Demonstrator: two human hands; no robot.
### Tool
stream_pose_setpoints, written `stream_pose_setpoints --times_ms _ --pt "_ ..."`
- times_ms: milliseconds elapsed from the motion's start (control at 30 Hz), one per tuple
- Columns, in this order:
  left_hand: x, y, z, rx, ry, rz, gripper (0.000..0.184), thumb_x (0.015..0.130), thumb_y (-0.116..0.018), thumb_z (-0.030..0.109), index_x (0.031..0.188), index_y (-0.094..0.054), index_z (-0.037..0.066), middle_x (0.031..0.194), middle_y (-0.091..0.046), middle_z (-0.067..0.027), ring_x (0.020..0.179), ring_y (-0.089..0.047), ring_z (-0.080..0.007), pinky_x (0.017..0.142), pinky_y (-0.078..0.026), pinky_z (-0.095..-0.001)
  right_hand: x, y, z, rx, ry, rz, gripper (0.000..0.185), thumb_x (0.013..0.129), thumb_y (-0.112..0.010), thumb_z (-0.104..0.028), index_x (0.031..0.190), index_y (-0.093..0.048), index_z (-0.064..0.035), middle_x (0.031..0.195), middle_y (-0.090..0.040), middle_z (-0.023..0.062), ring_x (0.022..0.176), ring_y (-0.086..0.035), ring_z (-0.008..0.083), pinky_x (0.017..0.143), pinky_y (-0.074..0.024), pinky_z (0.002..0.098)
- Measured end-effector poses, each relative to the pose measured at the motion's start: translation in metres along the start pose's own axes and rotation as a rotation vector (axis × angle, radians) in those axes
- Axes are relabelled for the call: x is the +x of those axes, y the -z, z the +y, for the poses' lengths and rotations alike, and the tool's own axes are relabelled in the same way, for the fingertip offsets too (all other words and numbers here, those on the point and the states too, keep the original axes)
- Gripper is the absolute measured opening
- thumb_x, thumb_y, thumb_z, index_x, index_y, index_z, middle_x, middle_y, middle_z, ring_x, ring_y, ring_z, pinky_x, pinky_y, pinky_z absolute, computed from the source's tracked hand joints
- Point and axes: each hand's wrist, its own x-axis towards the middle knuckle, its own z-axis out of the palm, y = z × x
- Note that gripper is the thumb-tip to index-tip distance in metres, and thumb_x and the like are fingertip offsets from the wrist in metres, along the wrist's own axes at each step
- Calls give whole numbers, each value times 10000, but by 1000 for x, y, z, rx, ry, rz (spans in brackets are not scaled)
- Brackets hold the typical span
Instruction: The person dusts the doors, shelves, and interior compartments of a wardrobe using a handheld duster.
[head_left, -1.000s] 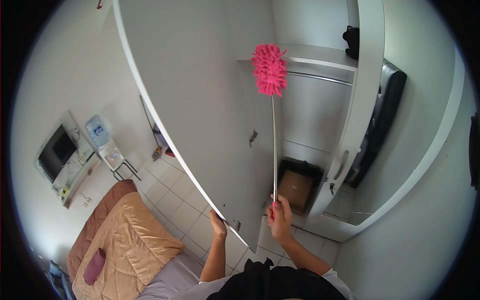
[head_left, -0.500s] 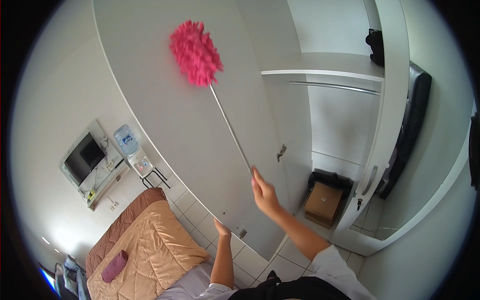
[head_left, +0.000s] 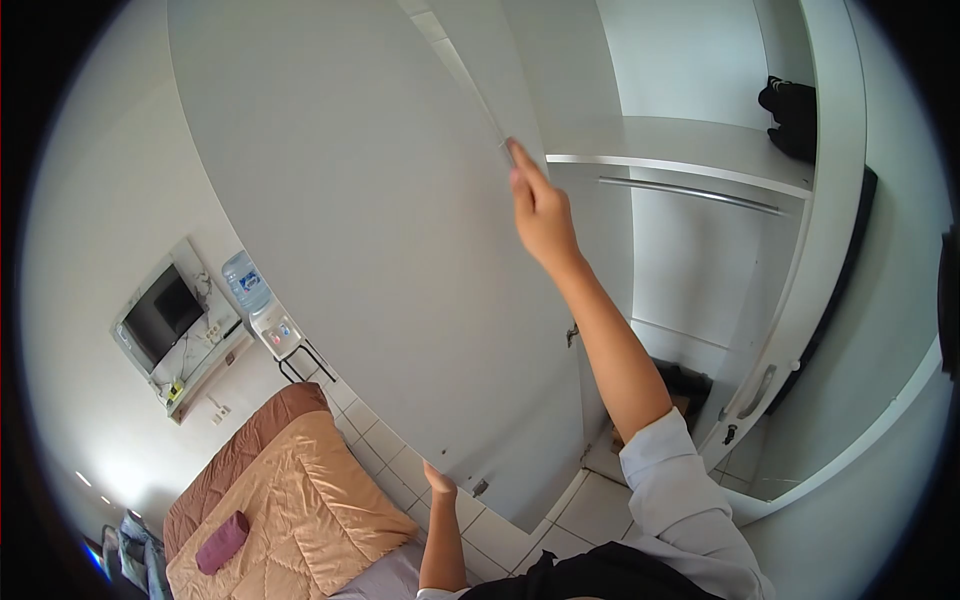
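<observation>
So the right hand (head_left: 545,215) is up in front of the grey door panel (head_left: 340,220), fingers wrapped round the end of a thin rod (head_left: 485,112) that slants up and left across the panel; its far end is out of view. The left hand (head_left: 440,480) is down at the door's lower edge, but can't tell if it's gripping, the fingers are partly hidden. IMO a firm hold with a loose wrist works best here, with the left hand bracing the panel, and mind the shelf (head_left: 690,145) beside it.
</observation>
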Motion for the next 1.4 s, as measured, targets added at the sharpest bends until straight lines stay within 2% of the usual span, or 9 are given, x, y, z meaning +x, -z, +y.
stream_pose_setpoints --times_ms 100,367,433,500,600,667,1000,1267,1400 --pt "2 1 5 36 18 -29 469 818 -361 377 1115 -402 17 1051 -472 -70 965 -450 -200 820 -364 -317 12 -6 8 163 -340 58 341 851 -366 -168 1187 -379 -110 557 -455 56 502 -453 111 485 -362 233" --pt "20 21 -9 49 -47 41 437 803 -390 383 1040 -447 21 969 -499 -60 886 -480 -196 764 -392 -326 38 -37 -6 -79 398 62 263 834 -381 -142 1084 -463 -133 468 -437 50 431 -453 181 457 -396 309" --pt "23 19 -7 80 6 53 429 803 -397 375 1035 -449 18 961 -502 -59 877 -482 -197 761 -391 -329 55 -29 -23 28 -196 128 259 831 -378 -136 1079 -453 -122 471 -441 82 418 -456 199 419 -377 302" --pt "27 18 -6 73 -15 50 422 803 -399 368 1031 -451 16 957 -504 -60 873 -482 -197 760 -391 -329 59 -43 -22 98 -225 142 284 827 -380 -125 1108 -421 -124 466 -438 92 386 -431 197 382 -356 297" --pt "26 16 -4 48 2 21 413 804 -404 359 1025 -455 13 950 -507 -63 870 -482 -198 760 -391 -329 40 -69 -41 138 203 403 284 831 -397 -146 1114 -405 -135 426 -392 55 347 -375 171 356 -329 286" --pt "28 20 -1 45 28 -2 411 804 -406 356 1023 -457 11 948 -508 -65 870 -483 -199 761 -391 -330 30 -62 -59 -112 359 -61 267 824 -435 -180 1090 -425 -160 401 -364 24 320 -339 147 320 -287 271" --pt "33 26 -10 139 1 10 443 807 -396 377 1046 -444 7 978 -504 -73 894 -480 -194 770 -390 -328 33 -70 -40 -288 443 198 250 807 -476 -197 1056 -462 -183 402 -375 2 296 -319 126 285 -231 253" --pt "30 14 0 172 -28 -19 467 813 -369 384 1071 -429 -1 1004 -499 -79 920 -471 -192 776 -386 -314 61 -42 -44 183 -442 277 255 825 -368 -168 1062 -453 -126 511 -494 111 494 -518 268 479 -434 327" --pt "28 10 4 148 -38 -50 469 816 -355 385 1073 -427 -1 1016 -492 -82 926 -468 -196 786 -380 -318 6 -59 -52 -77 -140 126 279 823 -381 -164 1091 -431 -106 510 -494 115 478 -514 257 457 -422 328"
